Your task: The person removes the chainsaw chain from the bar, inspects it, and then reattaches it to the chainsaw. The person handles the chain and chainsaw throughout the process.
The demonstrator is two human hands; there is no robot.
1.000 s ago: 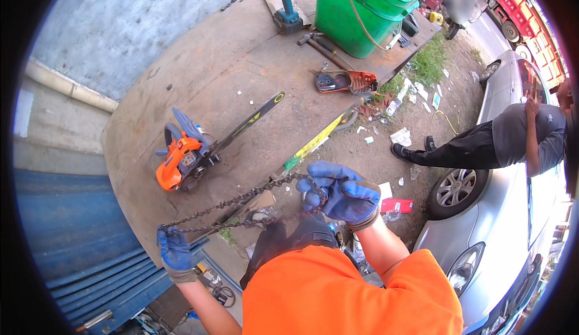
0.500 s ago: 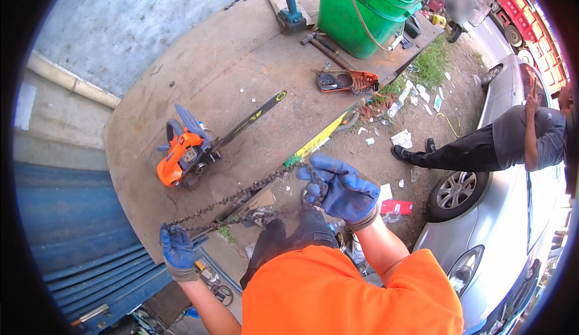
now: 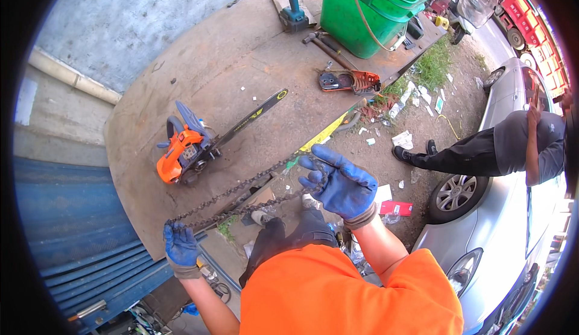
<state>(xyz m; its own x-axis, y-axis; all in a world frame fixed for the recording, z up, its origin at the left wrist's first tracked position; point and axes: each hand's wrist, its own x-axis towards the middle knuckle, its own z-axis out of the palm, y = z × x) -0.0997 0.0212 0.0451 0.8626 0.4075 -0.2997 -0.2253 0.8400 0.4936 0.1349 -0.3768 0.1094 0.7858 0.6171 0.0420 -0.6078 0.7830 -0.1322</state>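
A dark saw chain point(image 3: 226, 195) is stretched as a long loop between my two hands, beyond the table's near edge. My left hand point(image 3: 181, 246), in a blue work glove, pinches its left end. The other end hangs on the fingers of my right hand point(image 3: 344, 185), gloved alike, with the fingers curled round the chain and the palm partly turned up. On the table past the chain lies an orange chainsaw body point(image 3: 183, 154), its bare guide bar point(image 3: 253, 116) pointing to the far right. An orange-and-black chainsaw cover point(image 3: 350, 82) lies apart from it, inner side up.
On the table point(image 3: 199, 88) stand a green bucket point(image 3: 356, 21) and a teal cordless drill point(image 3: 292, 3); a hammer point(image 3: 329, 50) lies beside the bucket. To the right, a person point(image 3: 512, 142) stands by a silver car point(image 3: 482, 238). Litter point(image 3: 403, 140) covers the ground. Blue corrugated metal point(image 3: 78, 226) borders the left.
The chain loop shifts slightly and looks more evenly spread. My right hand has moved a little up and left, its fingers turning; my left hand stays nearly in place.
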